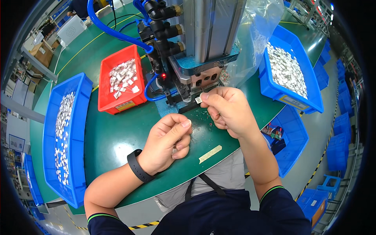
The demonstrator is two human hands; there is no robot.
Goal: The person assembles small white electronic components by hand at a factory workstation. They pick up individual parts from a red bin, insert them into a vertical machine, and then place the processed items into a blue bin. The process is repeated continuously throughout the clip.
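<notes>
My right hand [229,109] pinches a small flat white piece with dark slots [198,100], perhaps a tiny connector, between thumb and forefinger. It is held just in front of the metal tooling block [205,77] at the base of a pneumatic press [209,31]. Lower and to the left, my left hand [167,139] is closed, its thumb against the curled fingers. Whatever lies inside those fingers is hidden. A black band [138,166] circles my left wrist.
On the green table [113,156], a red bin [122,105] and a long blue bin [81,168] hold small white pieces. Another filled blue bin [274,92] stands at right. Blue air hoses [117,33] run to the press. Yellow tape [210,154] marks the near edge.
</notes>
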